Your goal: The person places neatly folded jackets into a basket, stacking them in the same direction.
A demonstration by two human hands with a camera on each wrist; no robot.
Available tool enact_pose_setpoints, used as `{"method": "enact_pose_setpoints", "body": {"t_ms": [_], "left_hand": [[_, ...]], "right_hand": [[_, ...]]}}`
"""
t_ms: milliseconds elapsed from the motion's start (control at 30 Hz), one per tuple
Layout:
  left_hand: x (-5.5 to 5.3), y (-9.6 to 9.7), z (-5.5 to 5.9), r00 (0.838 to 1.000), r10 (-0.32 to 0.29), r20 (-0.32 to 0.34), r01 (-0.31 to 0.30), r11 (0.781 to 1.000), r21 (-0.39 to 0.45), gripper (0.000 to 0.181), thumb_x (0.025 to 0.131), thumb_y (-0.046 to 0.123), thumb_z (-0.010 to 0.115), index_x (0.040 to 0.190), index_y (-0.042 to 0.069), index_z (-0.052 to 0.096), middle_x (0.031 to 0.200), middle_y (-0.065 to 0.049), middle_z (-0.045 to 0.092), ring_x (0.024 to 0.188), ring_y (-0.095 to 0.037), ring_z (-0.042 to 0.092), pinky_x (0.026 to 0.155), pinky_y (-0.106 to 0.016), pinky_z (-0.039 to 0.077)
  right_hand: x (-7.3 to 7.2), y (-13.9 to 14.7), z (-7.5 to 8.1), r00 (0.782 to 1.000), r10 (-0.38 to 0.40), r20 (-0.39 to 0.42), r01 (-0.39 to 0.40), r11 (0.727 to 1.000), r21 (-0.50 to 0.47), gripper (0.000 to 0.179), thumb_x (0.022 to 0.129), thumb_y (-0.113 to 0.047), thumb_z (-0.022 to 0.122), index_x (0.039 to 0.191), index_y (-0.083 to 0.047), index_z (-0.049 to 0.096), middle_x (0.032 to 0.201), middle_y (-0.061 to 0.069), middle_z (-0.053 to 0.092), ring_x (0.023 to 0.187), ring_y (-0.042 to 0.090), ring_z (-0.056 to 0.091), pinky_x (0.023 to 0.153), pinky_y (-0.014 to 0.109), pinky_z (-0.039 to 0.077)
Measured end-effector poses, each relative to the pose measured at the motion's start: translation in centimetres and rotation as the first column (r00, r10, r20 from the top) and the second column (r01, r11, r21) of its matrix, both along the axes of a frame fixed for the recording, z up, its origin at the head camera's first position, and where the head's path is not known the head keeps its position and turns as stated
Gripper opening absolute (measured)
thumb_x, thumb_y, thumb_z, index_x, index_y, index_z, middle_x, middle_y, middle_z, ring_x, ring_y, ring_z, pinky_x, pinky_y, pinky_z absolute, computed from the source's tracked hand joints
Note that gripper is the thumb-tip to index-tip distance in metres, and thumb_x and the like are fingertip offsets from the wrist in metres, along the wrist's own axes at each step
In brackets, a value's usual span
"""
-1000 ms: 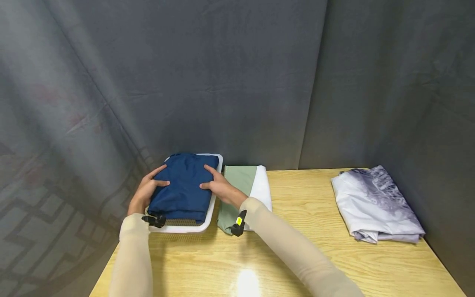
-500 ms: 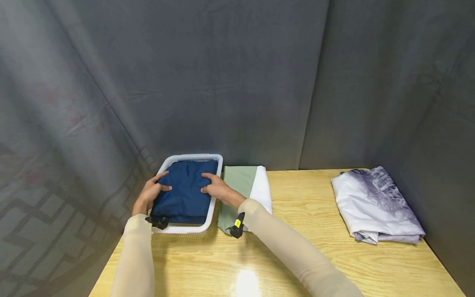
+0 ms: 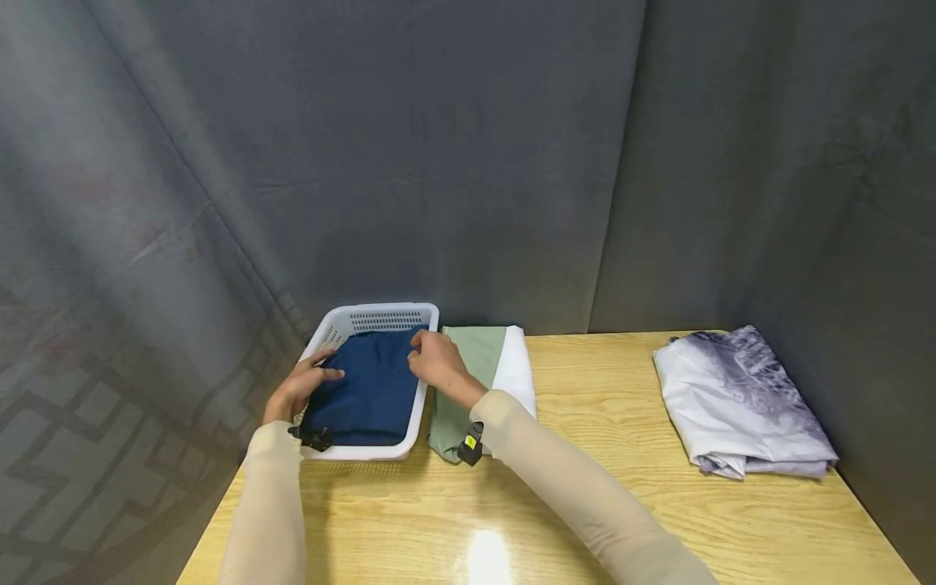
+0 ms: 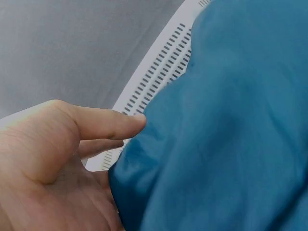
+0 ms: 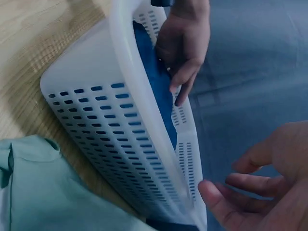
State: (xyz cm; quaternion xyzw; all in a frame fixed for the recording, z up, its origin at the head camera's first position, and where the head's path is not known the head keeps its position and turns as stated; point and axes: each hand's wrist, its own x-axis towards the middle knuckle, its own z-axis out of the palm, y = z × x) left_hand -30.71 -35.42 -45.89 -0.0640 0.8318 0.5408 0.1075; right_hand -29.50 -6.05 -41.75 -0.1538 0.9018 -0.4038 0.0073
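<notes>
A folded navy cloth [image 3: 369, 386] lies down inside a white slotted plastic basket [image 3: 380, 308] at the table's left. At the cloth's left edge is my left hand [image 3: 298, 387], fingers extended between cloth and basket wall. Its thumb tip reaches the blue fabric [image 4: 216, 134] in the left wrist view. My right hand [image 3: 443, 362] is over the basket's right rim with fingers loosely bent. The right wrist view shows nothing between those fingers [image 5: 214, 195], which are apart from the cloth.
Right beside the basket lies a folded green and white cloth [image 3: 474, 353]. A white cloth with a grey-purple print [image 3: 738, 410] lies at the table's far right. Grey curtains [image 3: 468, 162] hang behind the wooden table [image 3: 585, 422] and along both sides.
The navy cloth has sunk lower into the basket and shifted toward its near side, baring the far wall. My right hand has come off the cloth and moved right to the rim.
</notes>
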Motion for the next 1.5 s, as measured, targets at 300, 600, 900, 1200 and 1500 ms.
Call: {"method": "enact_pose_setpoints", "body": {"t_ms": [300,600,900,1200,1500], "left_hand": [[-0.4,1.0,0.7,0.995,0.046,-0.087,-0.049,0.998,-0.035,0.068,0.101,-0.001,0.057,0.163,-0.011,0.028,0.167,-0.037,0.028,0.16,-0.047,0.024,0.133,-0.056,0.019],[-0.5,2.6,1.9,0.974,0.119,-0.194,-0.135,0.988,-0.071,0.05,0.105,0.003,0.058,0.152,-0.013,0.048,0.151,-0.035,0.055,0.135,-0.033,0.056,0.113,-0.039,0.048],[0.6,6.4,5.3,0.96,0.153,-0.234,-0.105,0.973,0.203,0.03,0.105,-0.003,0.056,0.127,-0.023,0.055,0.079,0.005,0.07,0.067,-0.003,0.069,0.074,-0.025,0.065],[0.7,10.6,6.2,0.95,0.134,-0.283,-0.08,0.978,0.194,0.031,0.107,0.002,0.055,0.126,-0.021,0.063,0.081,-0.007,0.073,0.065,-0.01,0.07,0.064,-0.025,0.062],[0.1,14.0,4.4,0.933,0.133,-0.335,-0.065,0.976,0.208,0.031,0.108,0.01,0.06,0.124,-0.016,0.067,0.081,-0.004,0.074,0.064,-0.006,0.067,0.061,-0.018,0.058]], "right_hand": [[-0.9,1.8,-0.9,0.999,-0.038,0.016,0.038,0.999,-0.006,0.028,0.103,-0.011,0.058,0.124,-0.008,0.076,0.12,0.011,0.078,0.081,0.018,0.067,0.075,0.03,0.053],[-1.5,3.2,-1.2,0.999,-0.038,0.009,0.038,0.999,-0.022,0.03,0.099,-0.008,0.056,0.12,-0.006,0.078,0.116,0.009,0.079,0.081,0.018,0.064,0.08,0.032,0.055],[-1.6,5.1,-1.0,0.998,-0.032,0.059,0.039,0.992,-0.12,0.027,0.102,-0.007,0.055,0.118,-0.003,0.077,0.1,0.01,0.08,0.076,0.019,0.076,0.062,0.024,0.055],[-1.9,7.4,-1.0,0.995,-0.052,0.089,0.066,0.984,-0.163,0.024,0.105,-0.011,0.057,0.115,0.0,0.077,0.093,0.01,0.08,0.074,0.02,0.077,0.058,0.022,0.053],[-1.9,10.0,-1.6,0.988,-0.097,0.12,0.116,0.98,-0.164,0.023,0.108,-0.016,0.059,0.112,-0.001,0.075,0.098,0.015,0.08,0.082,0.029,0.079,0.059,0.024,0.056]]}}
